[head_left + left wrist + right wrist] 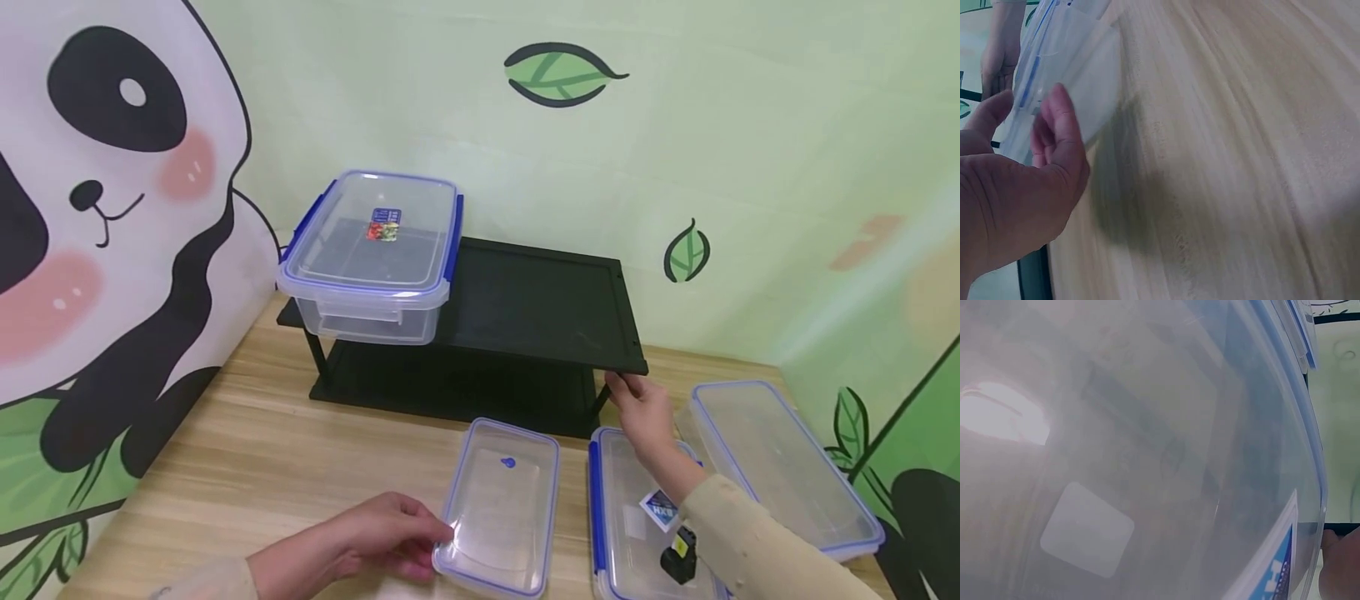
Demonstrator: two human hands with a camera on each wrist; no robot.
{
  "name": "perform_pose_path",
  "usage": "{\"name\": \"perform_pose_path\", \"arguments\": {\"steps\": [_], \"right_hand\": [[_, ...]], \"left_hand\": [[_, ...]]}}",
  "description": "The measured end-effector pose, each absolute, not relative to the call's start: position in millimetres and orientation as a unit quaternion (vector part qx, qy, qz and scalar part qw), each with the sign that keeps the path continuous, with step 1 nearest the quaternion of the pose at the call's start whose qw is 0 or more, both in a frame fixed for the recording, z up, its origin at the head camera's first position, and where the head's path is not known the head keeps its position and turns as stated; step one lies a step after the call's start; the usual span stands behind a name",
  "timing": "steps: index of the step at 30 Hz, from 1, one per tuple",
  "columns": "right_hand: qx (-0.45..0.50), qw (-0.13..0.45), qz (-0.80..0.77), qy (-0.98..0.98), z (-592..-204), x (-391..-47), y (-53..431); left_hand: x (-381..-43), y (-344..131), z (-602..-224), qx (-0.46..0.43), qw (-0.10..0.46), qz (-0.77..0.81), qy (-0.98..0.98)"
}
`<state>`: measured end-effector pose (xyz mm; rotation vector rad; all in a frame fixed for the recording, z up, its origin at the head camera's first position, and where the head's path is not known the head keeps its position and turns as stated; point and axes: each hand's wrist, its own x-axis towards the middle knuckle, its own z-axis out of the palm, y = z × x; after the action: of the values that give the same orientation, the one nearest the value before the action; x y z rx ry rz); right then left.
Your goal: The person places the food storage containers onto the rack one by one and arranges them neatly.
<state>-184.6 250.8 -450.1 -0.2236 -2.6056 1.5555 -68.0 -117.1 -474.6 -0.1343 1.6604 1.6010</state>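
A clear plastic food container with a blue-rimmed lid lies in front of a two-tier black shelf rack. My left hand pinches its near left corner; in the left wrist view, thumb and fingers are on either side of the rim. My right hand grips the rack at the front right corner, fingertips under the top board by the leg. In the right wrist view only a sliver of that hand shows at the right edge. A larger lidded container stands on the rack's left side.
Below my right forearm lies a container with blue side clips and a label. Another long clear container sits at the far right. A wall with a printed panda and leaves borders the wooden table on the left and back.
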Motion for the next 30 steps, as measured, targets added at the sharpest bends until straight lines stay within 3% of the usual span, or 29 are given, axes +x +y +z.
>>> {"name": "perform_pose_path", "arguments": {"steps": [30], "right_hand": [[-0.069,0.034,0.518,-0.852,-448,-184,252]], "left_hand": [[-77,-119,-470,-0.013,0.409,0.690,0.597]]}}
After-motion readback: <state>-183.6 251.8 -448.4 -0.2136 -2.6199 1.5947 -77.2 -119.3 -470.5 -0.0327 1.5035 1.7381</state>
